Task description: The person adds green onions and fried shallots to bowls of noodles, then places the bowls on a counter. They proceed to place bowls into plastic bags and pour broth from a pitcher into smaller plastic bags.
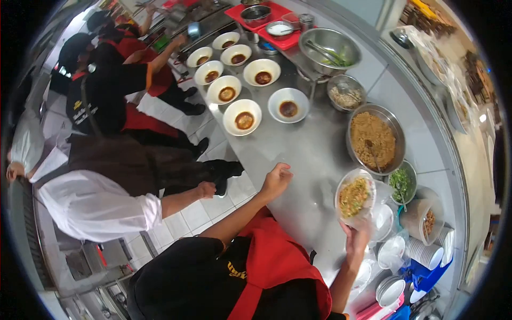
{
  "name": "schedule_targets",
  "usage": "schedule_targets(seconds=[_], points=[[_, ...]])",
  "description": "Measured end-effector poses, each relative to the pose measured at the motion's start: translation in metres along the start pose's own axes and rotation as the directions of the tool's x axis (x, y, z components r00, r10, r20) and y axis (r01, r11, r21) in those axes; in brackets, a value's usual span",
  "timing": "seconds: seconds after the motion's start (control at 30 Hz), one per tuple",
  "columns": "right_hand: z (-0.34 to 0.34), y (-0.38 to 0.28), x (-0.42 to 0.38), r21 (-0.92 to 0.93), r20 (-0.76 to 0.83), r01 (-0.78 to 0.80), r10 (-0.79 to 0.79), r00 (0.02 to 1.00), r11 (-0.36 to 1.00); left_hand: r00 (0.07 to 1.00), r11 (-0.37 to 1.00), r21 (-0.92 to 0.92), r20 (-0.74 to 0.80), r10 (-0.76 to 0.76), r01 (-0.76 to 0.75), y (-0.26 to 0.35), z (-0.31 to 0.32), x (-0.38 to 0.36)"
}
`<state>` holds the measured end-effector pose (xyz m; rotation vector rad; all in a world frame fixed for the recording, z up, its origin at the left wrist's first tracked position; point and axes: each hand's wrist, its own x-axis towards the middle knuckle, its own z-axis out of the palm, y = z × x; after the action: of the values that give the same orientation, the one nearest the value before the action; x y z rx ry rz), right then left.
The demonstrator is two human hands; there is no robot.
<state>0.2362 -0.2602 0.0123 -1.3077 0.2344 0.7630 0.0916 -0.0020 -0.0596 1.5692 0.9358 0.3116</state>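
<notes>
My right hand [356, 234] is wrapped around the lower side of a white bowl [338, 200]. The bowl is tilted, and in it lies a yellowish food [354, 196] flecked with green and orange bits. Over the bare metal counter near its front edge is my left hand [277, 181], its fingers curled in and nothing visible in them. Beyond the held bowl are a large steel bowl of brown crumbly food [370, 140] with a spoon in it and a smaller bowl of chopped greens [401, 182].
Several white bowls with dark sauce [288, 109] stand on the far left of the counter [304, 160]. A steel bowl with tongs [330, 50] sits at the back. Stacked cups [425, 252] and plastic-wrapped bowls crowd the right. A person in a white shirt [96, 205] stands at left.
</notes>
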Motion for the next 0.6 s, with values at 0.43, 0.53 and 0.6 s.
schedule_targets(seconds=[0.43, 0.53, 0.6], points=[[-0.099, -0.315, -0.021, -0.276, -0.131, 0.477, -0.524, 0.841, 0.835, 0.987, 0.998, 0.055, 0.161, 0.027, -0.037, 0.008, 0.046, 0.03], [-0.125, -0.367, 0.027, -0.287, -0.091, 0.477, -0.519, 0.85, 0.831, 0.973, 0.986, 0.087, 0.195, 0.122, -0.141, 0.015, 0.054, 0.034], [-0.138, -0.39, 0.072, -0.237, -0.139, 0.502, -0.54, 0.83, 0.832, 0.976, 0.987, 0.094, 0.188, 0.111, -0.13, 0.026, 0.057, 0.034]])
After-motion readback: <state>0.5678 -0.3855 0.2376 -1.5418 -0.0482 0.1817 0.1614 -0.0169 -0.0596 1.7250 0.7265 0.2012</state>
